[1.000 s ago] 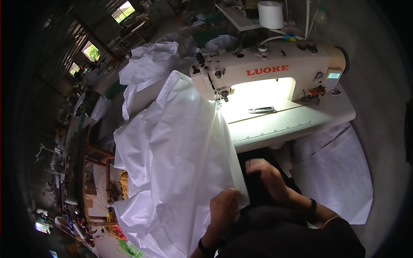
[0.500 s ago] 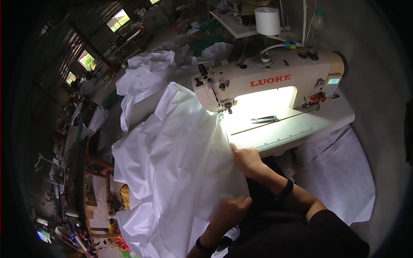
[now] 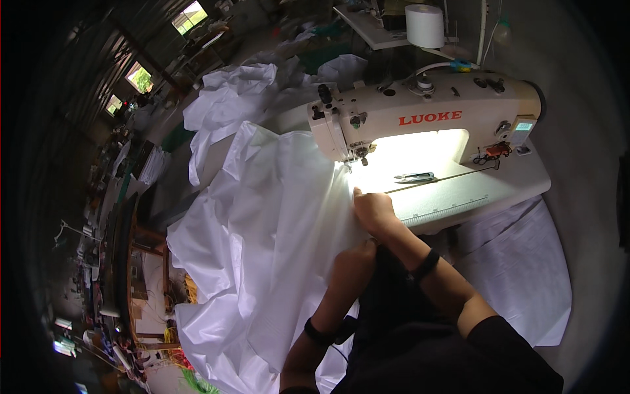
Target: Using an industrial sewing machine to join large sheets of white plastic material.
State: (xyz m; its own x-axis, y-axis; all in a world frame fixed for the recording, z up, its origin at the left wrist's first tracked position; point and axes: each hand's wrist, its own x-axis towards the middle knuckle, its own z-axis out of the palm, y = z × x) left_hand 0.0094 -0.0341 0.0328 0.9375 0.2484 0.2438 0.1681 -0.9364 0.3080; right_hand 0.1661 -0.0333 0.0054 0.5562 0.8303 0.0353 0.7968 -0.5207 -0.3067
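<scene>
Pinching at the edge: the right edge of the white sheet (image 3: 262, 203) is held by the right hand (image 3: 373, 209), just in front of the needle end of the sewing machine (image 3: 426, 105); its fingers are curled nearly closed, with the tips at the edge.
Left hand: the left hand (image 3: 354, 266) is bent over the same edge, farther in front of the sewing machine and near the right hand; its fingers are curled in, but whether cloth is gripped cannot be told, as the undersides are hidden.
Sheet: it is spread in loose folds to the left of and in front of the sewing machine, its edge being led up to the needle; whether it is caught under the foot cannot be told in the glare.
Lit surface: the pale surface (image 3: 469, 192) beneath the sewing machine's arm is brightly lit, and thread snips (image 3: 415, 177) are laid on it.
Thread: a white cone (image 3: 424, 26) is set behind the sewing machine.
Display: a small lit panel (image 3: 524, 127) is mounted at the sewing machine's right end.
Other cloth: white fabric (image 3: 525, 276) is hung in front of the sewing machine's right end, and a crumpled white heap (image 3: 233, 98) is piled beyond its left end.
</scene>
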